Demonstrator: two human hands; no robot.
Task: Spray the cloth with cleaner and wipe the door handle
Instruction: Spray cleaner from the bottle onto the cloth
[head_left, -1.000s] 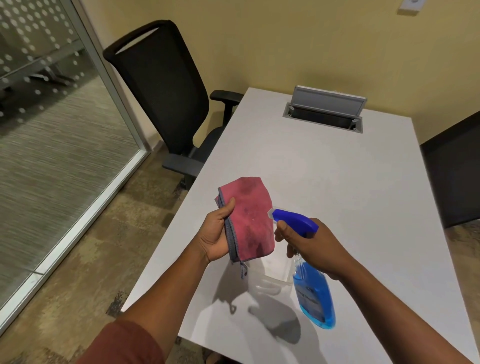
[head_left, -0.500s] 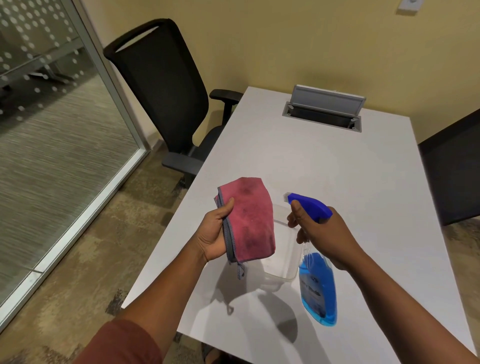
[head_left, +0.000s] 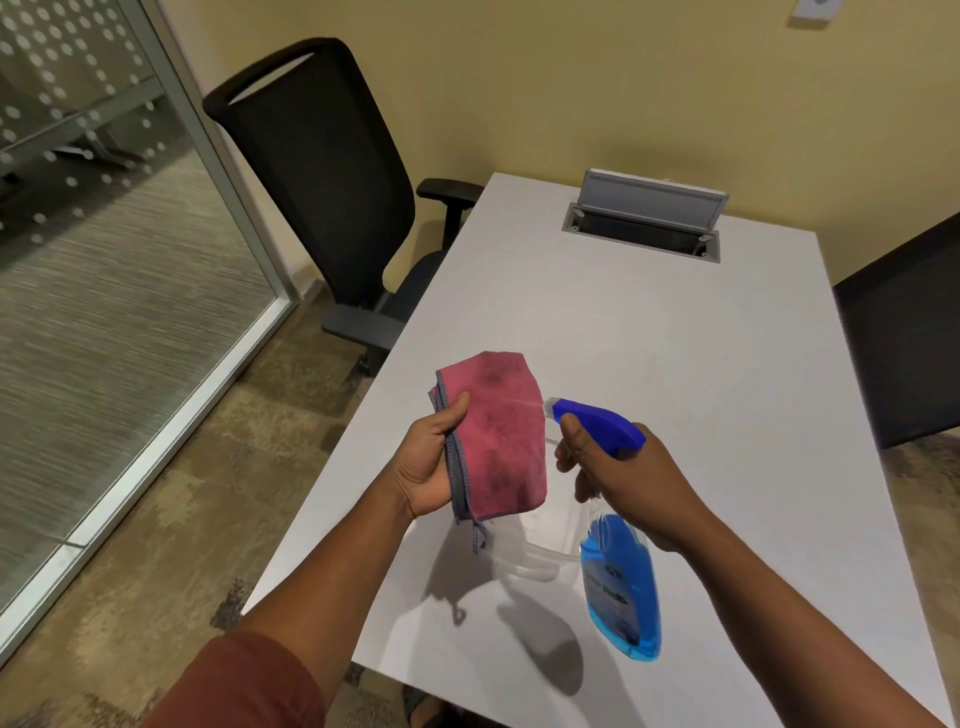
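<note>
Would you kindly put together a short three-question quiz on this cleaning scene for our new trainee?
1. True or false: the red cloth lies flat on the white table.
2. Which hand holds the spray bottle? A) left hand B) right hand C) neither
3. Fill in: the bottle's blue nozzle points toward the ____.

Key
1. False: the left hand holds the cloth up above the table.
2. B: the right hand's grip is around the bottle's neck, with a finger on the trigger.
3. Cloth: a faint streak of spray shows between nozzle and cloth.
</note>
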